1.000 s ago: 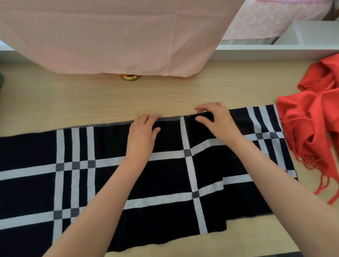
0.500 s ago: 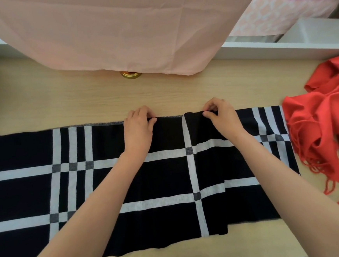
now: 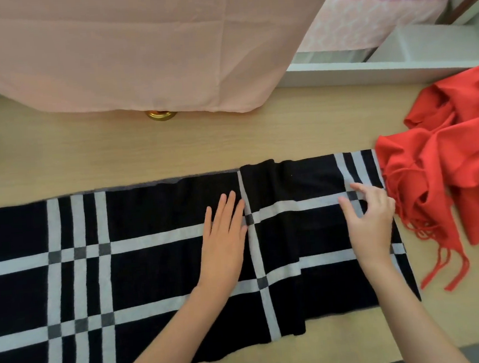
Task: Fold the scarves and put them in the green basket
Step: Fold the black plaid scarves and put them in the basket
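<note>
A black scarf with white and grey stripes (image 3: 153, 262) lies flat across the wooden table, running off the left edge of view. My left hand (image 3: 225, 239) presses flat on its middle with straight fingers. Near the scarf's right end, my right hand (image 3: 370, 222) rests on the cloth with loosely spread fingers, fingertips on a white stripe. A crumpled red scarf (image 3: 456, 181) with tassels lies just right of the black one. The green basket is out of view.
A pink cloth (image 3: 136, 46) hangs over the table's far side, with a brass knob (image 3: 161, 114) under its hem. A white ledge (image 3: 381, 68) borders the far right. Bare wooden table (image 3: 116, 156) lies beyond the black scarf.
Both hands left the scarf's far edge and came toward me. The left now lies flat on the middle; the right slid right to the scarf's end. The view shifted right, losing the green shape.
</note>
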Action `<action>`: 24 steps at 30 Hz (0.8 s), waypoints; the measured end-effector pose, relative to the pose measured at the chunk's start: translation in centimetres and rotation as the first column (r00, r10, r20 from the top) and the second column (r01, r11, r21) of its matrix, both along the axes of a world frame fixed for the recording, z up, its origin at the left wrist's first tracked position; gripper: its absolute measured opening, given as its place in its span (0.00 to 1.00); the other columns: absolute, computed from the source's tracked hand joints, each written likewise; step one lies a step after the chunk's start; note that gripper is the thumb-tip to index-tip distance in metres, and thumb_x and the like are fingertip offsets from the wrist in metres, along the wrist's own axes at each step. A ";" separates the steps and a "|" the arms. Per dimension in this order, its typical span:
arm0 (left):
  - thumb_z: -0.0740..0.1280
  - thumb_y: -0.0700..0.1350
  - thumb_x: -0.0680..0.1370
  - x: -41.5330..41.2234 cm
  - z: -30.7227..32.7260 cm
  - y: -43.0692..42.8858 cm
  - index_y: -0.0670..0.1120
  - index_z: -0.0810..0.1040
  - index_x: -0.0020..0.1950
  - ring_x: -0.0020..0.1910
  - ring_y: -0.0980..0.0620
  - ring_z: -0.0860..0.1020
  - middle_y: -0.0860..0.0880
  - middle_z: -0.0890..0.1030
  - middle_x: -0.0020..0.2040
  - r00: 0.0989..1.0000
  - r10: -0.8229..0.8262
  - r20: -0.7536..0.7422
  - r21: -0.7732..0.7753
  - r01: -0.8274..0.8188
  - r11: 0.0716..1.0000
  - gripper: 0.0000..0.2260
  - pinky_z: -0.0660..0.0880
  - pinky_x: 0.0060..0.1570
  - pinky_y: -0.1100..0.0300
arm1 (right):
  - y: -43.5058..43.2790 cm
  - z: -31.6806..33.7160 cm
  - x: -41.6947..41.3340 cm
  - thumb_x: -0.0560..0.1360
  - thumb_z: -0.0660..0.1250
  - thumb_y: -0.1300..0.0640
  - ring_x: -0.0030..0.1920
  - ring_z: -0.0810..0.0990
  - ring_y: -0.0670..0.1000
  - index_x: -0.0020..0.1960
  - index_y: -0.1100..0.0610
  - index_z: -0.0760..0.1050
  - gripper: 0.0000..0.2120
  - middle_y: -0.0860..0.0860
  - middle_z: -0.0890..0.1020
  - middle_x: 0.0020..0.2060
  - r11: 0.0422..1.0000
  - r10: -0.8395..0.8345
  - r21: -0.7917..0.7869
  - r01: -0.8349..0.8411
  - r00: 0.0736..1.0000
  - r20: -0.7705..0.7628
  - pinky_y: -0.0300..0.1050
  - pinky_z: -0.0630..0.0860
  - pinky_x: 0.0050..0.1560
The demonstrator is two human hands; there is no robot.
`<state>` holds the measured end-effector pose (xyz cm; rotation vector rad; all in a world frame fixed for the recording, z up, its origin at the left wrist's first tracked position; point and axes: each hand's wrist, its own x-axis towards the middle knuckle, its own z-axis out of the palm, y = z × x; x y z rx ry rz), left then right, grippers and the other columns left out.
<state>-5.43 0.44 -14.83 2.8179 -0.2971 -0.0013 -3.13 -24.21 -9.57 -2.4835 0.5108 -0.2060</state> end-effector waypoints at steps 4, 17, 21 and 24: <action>0.47 0.47 0.83 0.0 -0.3 -0.5 0.43 0.56 0.77 0.77 0.46 0.53 0.44 0.56 0.78 0.997 -0.010 -0.071 0.098 0.017 0.995 0.23 0.53 0.74 0.44 | -0.5 -0.9 -2.4 0.72 0.72 0.49 0.52 0.72 0.49 0.57 0.53 0.75 0.17 0.46 0.75 0.51 0.998 0.064 0.002 -0.064 0.995 -0.079 0.49 0.73 0.56; 0.47 0.52 0.83 -0.1 0.1 -0.9 0.50 0.54 0.78 0.78 0.49 0.48 0.46 0.52 0.79 0.996 0.015 -0.086 0.097 -0.007 0.995 0.23 0.50 0.75 0.44 | -1.9 -1.9 -1.2 0.76 0.67 0.60 0.41 0.74 0.52 0.42 0.59 0.73 0.05 0.48 0.74 0.39 1.000 0.001 -0.024 -0.002 1.000 -0.014 0.44 0.68 0.43; 0.48 0.52 0.83 -0.1 0.1 -1.0 0.51 0.54 0.78 0.78 0.50 0.47 0.48 0.51 0.79 0.996 0.028 -0.089 0.082 -0.021 0.996 0.23 0.48 0.75 0.45 | -6.8 -0.7 -1.1 0.77 0.64 0.60 0.45 0.74 0.54 0.44 0.61 0.73 0.05 0.53 0.77 0.43 0.990 -0.144 -0.011 0.144 0.989 -0.030 0.46 0.66 0.44; 0.49 0.52 0.83 -0.1 0.1 -1.0 0.51 0.54 0.78 0.78 0.50 0.47 0.47 0.52 0.79 0.996 0.030 -0.082 0.090 -0.023 0.996 0.23 0.48 0.75 0.45 | -8.6 0.2 -1.4 0.77 0.66 0.59 0.45 0.76 0.53 0.44 0.59 0.74 0.05 0.53 0.79 0.43 0.982 -0.152 0.097 0.160 0.985 -0.087 0.45 0.70 0.45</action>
